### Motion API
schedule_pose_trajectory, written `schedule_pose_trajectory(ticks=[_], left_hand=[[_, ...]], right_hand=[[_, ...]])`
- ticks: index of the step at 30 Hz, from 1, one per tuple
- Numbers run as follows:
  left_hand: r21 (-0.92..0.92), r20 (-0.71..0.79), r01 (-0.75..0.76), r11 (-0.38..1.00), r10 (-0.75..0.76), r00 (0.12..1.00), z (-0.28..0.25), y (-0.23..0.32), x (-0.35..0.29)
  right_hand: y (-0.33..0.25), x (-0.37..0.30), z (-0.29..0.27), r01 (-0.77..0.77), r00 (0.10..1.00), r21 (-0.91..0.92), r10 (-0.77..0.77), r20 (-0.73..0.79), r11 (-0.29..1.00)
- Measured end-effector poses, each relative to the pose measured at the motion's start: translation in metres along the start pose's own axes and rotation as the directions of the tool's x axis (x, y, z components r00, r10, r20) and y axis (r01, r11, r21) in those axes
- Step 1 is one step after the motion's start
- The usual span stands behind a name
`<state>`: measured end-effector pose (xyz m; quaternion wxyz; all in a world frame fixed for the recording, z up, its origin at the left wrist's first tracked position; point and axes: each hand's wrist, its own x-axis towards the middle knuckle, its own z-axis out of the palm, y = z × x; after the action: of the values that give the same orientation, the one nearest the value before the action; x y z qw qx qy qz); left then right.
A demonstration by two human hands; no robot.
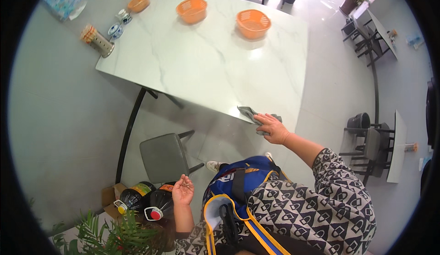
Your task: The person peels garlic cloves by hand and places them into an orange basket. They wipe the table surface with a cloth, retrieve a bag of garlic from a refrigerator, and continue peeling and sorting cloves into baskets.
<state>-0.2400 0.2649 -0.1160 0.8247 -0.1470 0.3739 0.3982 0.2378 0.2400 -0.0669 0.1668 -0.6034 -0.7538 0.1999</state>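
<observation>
My right hand lies over a crumpled grey cloth, pressing it at the near right corner of the white marble-patterned table. Part of the cloth sticks out to each side of the fingers. Low on the left, away from the table, my left hand is turned palm up with its fingers loosely curled and nothing visible in it. It is nearest to the grey stool. Along the table's far side stand three orange plastic baskets, one at the left, one in the middle and one at the right.
A metal holder of chopsticks and a small blue-and-white jar stand at the table's left edge by the wall. Large dark bottles and a leafy plant are at lower left. More tables and stools line the right wall.
</observation>
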Motion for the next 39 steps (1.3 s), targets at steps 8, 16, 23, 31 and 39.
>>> schedule_pose_trajectory(ticks=[8, 16, 23, 31, 39], left_hand=[[0.130, 0.008, 0.103, 0.986, -0.105, 0.994, 0.064, -0.133, 0.035], [0.627, 0.135, 0.178, 0.758, -0.331, 0.934, 0.213, -0.251, 0.090], [0.947, 0.305, -0.301, -0.112, 0.013, 0.952, 0.336, -0.360, 0.181], [0.232, 0.761, -0.250, -0.940, 0.016, 0.649, 0.431, -0.404, 0.365], [0.149, 0.096, 0.232, -0.961, 0.247, 0.964, 0.446, -0.374, 0.445]], right_hand=[[0.058, -0.079, -0.033, 0.060, 0.982, 0.081, -0.044, -0.182, 0.995], [0.114, -0.209, -0.028, -0.337, 0.806, 0.320, 0.447, -0.389, 0.886], [0.144, -0.293, 0.004, -0.450, 0.590, 0.519, 0.678, -0.438, 0.727], [0.141, -0.318, 0.009, -0.654, 0.332, 0.630, 0.907, -0.258, 0.419], [0.111, -0.302, 0.012, -0.681, 0.042, 0.732, 0.999, 0.004, 0.026]])
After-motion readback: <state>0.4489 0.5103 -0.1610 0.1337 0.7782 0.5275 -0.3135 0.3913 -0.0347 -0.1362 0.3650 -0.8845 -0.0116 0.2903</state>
